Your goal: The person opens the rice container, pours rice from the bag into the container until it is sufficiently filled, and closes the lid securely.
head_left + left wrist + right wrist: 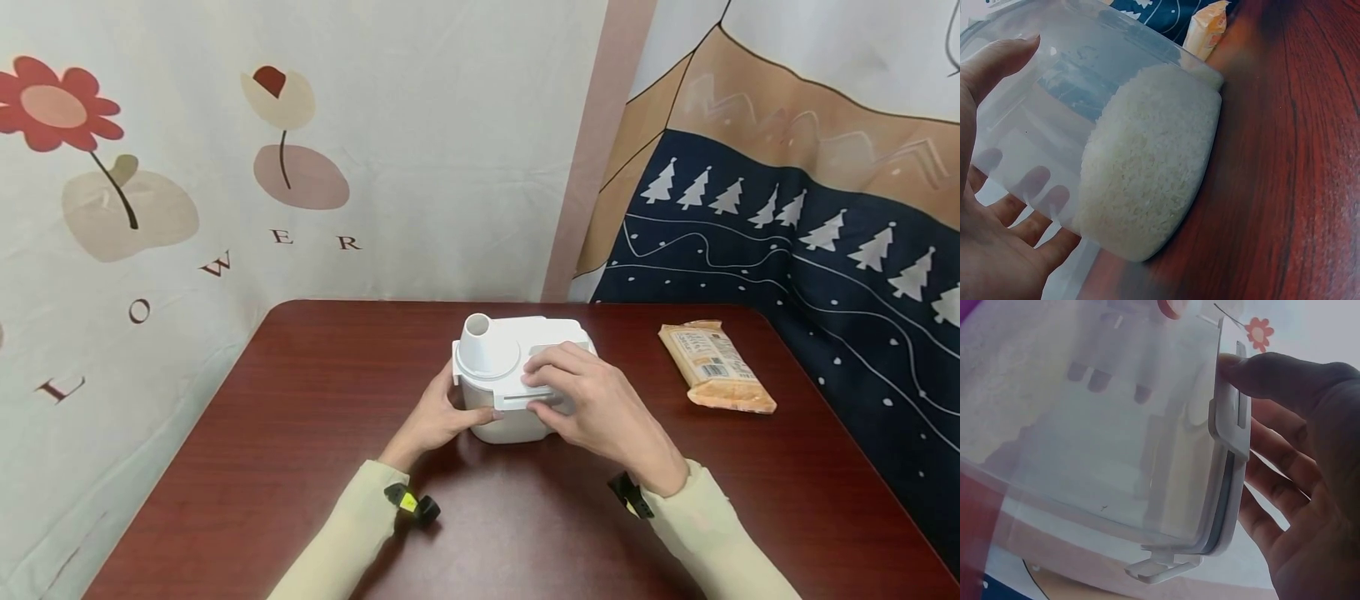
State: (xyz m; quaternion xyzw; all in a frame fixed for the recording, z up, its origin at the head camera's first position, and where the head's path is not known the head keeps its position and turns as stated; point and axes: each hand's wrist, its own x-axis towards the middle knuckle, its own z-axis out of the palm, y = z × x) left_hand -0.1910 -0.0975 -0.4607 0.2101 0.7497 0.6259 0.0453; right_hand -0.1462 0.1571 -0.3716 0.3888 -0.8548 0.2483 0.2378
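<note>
A translucent rice container (513,429) with a white lid (540,333) stands upright on the table, a round white spout cap on the lid's left. White rice (1147,162) fills its lower part. My left hand (435,417) grips the left side, thumb on the front wall and fingers spread round the side. At the front edge of the lid, my right hand (592,396) has its thumb on the front latch (1230,412) and its other fingers over the lid top. Another latch (1163,567) sticks outward from the lid's side in the right wrist view.
An orange and white packet (716,367) lies on the right of the dark red wooden table (315,500). Behind the table hangs a printed curtain (450,167), with a dark blue tree-patterned cloth (750,242) at the right.
</note>
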